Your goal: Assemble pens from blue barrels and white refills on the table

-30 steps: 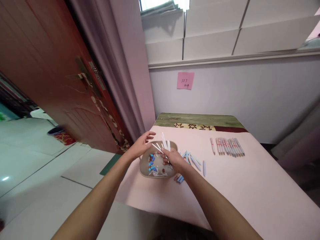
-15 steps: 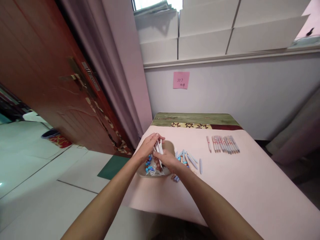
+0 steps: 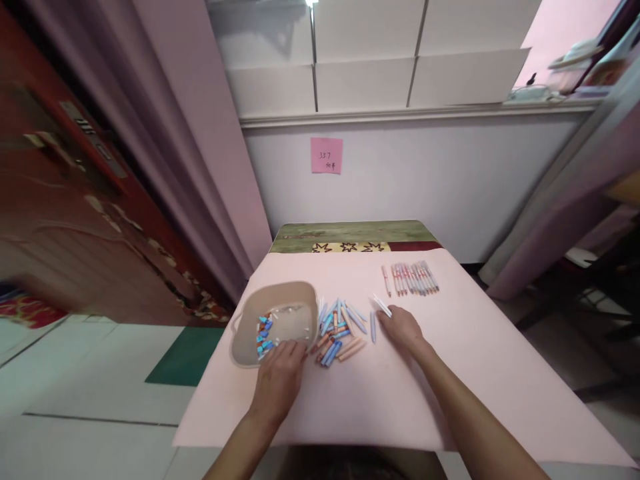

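My right hand [image 3: 401,327] is closed round a few thin white sticks [image 3: 381,305], whose ends poke out past the fingers to the upper left. It is low over the table, beside a single pale lavender pen barrel [image 3: 373,327]. My left hand [image 3: 281,373] is at the near right corner of a beige plastic basket [image 3: 295,287], fingers together and bent over the rim. The fingertips are hidden, so whatever they grip does not show. Inside the basket are small blue and brown pieces [image 3: 265,327] and short white bits.
Right of the basket lies a loose pile of blue, brown and peach pen parts [image 3: 337,330]. Farther back, several clear pens [image 3: 415,279] lie in a row, with one pen [image 3: 387,281] apart. A pink cloth [image 3: 475,393] covers the table, which meets the wall.
My hands have parted from above the basket. The right one moved right past the pile with the white sticks; the left one dropped to the basket's near corner. The view turned right.
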Demonstrator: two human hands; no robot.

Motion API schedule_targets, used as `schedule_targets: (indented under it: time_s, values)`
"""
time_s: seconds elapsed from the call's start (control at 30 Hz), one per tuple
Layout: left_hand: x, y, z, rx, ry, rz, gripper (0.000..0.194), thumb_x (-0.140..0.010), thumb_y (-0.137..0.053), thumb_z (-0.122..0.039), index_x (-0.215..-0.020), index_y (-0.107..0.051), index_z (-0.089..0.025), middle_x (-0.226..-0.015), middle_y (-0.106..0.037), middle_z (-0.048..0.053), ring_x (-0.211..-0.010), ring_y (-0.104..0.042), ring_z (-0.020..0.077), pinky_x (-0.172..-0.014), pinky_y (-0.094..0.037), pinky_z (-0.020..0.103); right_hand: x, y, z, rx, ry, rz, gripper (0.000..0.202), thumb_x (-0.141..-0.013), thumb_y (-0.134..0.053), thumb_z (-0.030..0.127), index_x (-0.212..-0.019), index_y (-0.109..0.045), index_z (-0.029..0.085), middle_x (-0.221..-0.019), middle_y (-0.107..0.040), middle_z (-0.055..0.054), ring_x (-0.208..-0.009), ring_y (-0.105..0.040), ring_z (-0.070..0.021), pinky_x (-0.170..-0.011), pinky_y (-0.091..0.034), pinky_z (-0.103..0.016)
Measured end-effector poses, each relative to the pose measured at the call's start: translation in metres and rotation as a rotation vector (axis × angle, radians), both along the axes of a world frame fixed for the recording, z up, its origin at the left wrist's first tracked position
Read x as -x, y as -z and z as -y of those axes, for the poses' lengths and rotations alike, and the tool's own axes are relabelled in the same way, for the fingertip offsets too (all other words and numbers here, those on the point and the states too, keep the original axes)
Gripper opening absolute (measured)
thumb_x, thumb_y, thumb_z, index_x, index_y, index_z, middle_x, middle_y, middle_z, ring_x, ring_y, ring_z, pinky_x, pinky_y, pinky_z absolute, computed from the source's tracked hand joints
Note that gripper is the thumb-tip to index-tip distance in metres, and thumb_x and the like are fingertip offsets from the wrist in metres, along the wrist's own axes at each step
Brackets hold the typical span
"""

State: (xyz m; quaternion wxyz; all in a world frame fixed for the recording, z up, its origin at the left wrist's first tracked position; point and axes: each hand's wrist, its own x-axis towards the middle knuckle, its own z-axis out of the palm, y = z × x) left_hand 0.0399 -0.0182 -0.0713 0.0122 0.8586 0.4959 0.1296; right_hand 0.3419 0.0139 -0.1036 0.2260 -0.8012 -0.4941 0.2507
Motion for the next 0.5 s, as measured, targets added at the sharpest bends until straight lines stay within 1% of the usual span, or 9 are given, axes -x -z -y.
schedule_targets:
  time_s: [0.03, 0.1, 0.23, 0.27, 0.33, 0.4, 0.43, 0.47, 0.5]
  values:
    - [0.002, 0.0, -0.003, -0.012, -0.009, -0.031, 0.021, -0.09, -0.041, -0.018, -0.084, -0.061, -0.022, -0.083, -0.063, 0.006, -0.084, -0.058, 0.0244, -0.076, -0.042, 0.037, 0.004, 0.003, 0.001, 0.009, 0.001, 0.024, 0.03, -0.084, -0.053, 0.041, -0.085, -0.066, 0.014, -0.088, -0.069, -0.016, -0.087, -0.064, -0.0259, -0.073, -0.041, -0.031]
    - [0.007, -0.003, -0.009, -0.027, -0.016, -0.053, 0.022, -0.091, -0.04, -0.019, -0.084, -0.061, -0.022, -0.081, -0.063, 0.006, -0.083, -0.058, 0.0243, -0.075, -0.042, 0.036, 0.013, 0.004, -0.001, 0.008, 0.0, 0.059, 0.031, -0.084, -0.053, 0.044, -0.088, -0.065, 0.016, -0.089, -0.069, -0.016, -0.089, -0.064, -0.0261, -0.073, -0.041, -0.031]
    - [0.016, -0.004, -0.011, -0.038, -0.026, -0.051, 0.022, -0.09, -0.041, -0.021, -0.086, -0.062, -0.023, -0.082, -0.064, 0.006, -0.083, -0.059, 0.0242, -0.074, -0.042, 0.035, 0.026, -0.011, -0.01, -0.04, 0.037, 0.118, 0.03, -0.088, -0.047, 0.041, -0.097, -0.061, 0.016, -0.09, -0.068, -0.017, -0.089, -0.063, -0.0278, -0.071, -0.04, -0.033]
    - [0.018, -0.003, -0.011, -0.043, -0.033, -0.051, 0.021, -0.09, -0.041, -0.021, -0.087, -0.062, -0.023, -0.083, -0.064, 0.006, -0.084, -0.058, 0.0243, -0.074, -0.042, 0.036, 0.031, -0.015, -0.012, -0.074, 0.035, 0.082, 0.03, -0.089, -0.046, 0.041, -0.098, -0.061, 0.016, -0.09, -0.068, -0.016, -0.088, -0.063, -0.0271, -0.071, -0.04, -0.032]
    - [0.02, 0.001, -0.01, -0.05, -0.042, -0.053, 0.022, -0.09, -0.041, -0.021, -0.087, -0.062, -0.022, -0.085, -0.064, 0.007, -0.085, -0.058, 0.0245, -0.076, -0.042, 0.036, 0.046, -0.02, -0.015, -0.156, -0.022, -0.109, 0.031, -0.087, -0.049, 0.046, -0.091, -0.061, 0.017, -0.084, -0.068, -0.012, -0.083, -0.062, -0.0244, -0.068, -0.041, -0.03]
    - [0.021, 0.003, -0.009, -0.052, -0.048, -0.051, 0.022, -0.091, -0.041, -0.021, -0.088, -0.062, -0.022, -0.087, -0.064, 0.007, -0.086, -0.058, 0.0248, -0.077, -0.042, 0.037, 0.072, -0.019, -0.019, -0.209, -0.132, -0.392, 0.037, -0.082, -0.054, 0.054, -0.08, -0.06, 0.017, -0.073, -0.066, -0.007, -0.072, -0.062, -0.0209, -0.062, -0.042, -0.027]
    - [0.021, 0.003, -0.009, -0.049, -0.05, -0.047, 0.022, -0.09, -0.041, -0.02, -0.088, -0.062, -0.022, -0.087, -0.064, 0.007, -0.087, -0.058, 0.025, -0.077, -0.042, 0.038, 0.087, -0.017, -0.021, -0.196, -0.164, -0.443, 0.041, -0.082, -0.052, 0.057, -0.077, -0.059, 0.017, -0.065, -0.064, -0.005, -0.064, -0.061, -0.0189, -0.058, -0.042, -0.026]
    - [0.021, 0.003, -0.01, -0.045, -0.051, -0.042, 0.022, -0.09, -0.041, -0.02, -0.089, -0.062, -0.022, -0.087, -0.064, 0.007, -0.087, -0.058, 0.0252, -0.077, -0.042, 0.038, 0.103, -0.014, -0.024, -0.171, -0.185, -0.507, 0.046, -0.084, -0.046, 0.061, -0.077, -0.058, 0.017, -0.058, -0.06, -0.002, -0.055, -0.059, -0.0171, -0.053, -0.042, -0.026]
    - [0.02, 0.003, -0.01, -0.038, -0.053, -0.037, 0.021, -0.09, -0.041, -0.02, -0.089, -0.062, -0.022, -0.087, -0.064, 0.007, -0.088, -0.058, 0.0253, -0.078, -0.043, 0.038, 0.118, -0.011, -0.027, -0.088, -0.191, -0.665, 0.049, -0.085, -0.041, 0.063, -0.077, -0.057, 0.017, -0.052, -0.055, -0.001, -0.048, -0.056, -0.0166, -0.05, -0.042, -0.027]
